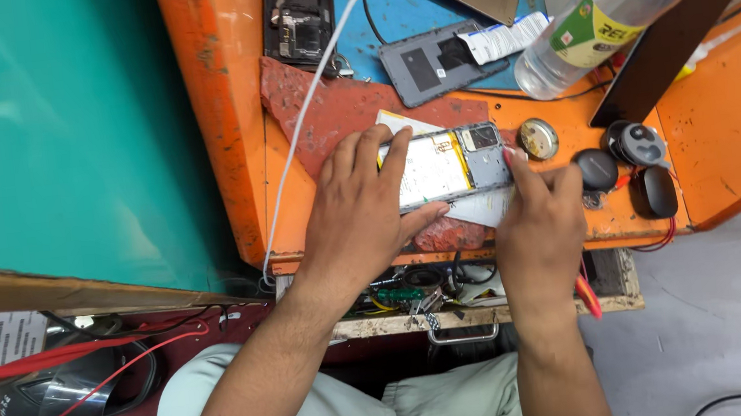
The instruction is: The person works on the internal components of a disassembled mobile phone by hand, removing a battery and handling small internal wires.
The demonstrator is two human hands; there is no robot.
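On the orange bench [710,122], the left hand [362,213] presses flat on an opened phone [450,165]; the right hand [542,222] pinches its edge, a water bottle [603,18] and white cable [306,114] close by.

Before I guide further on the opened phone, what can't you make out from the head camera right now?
Head view, the only one:
- Left part of the opened phone: covered by the left hand.
- What the right hand fingertips press at the phone's right end: too small to tell.
- Open drawer contents: shadowed, hidden by both wrists.
- Plastic bottle: cap cut off by the top edge.
- Second opened phone: top cut off.
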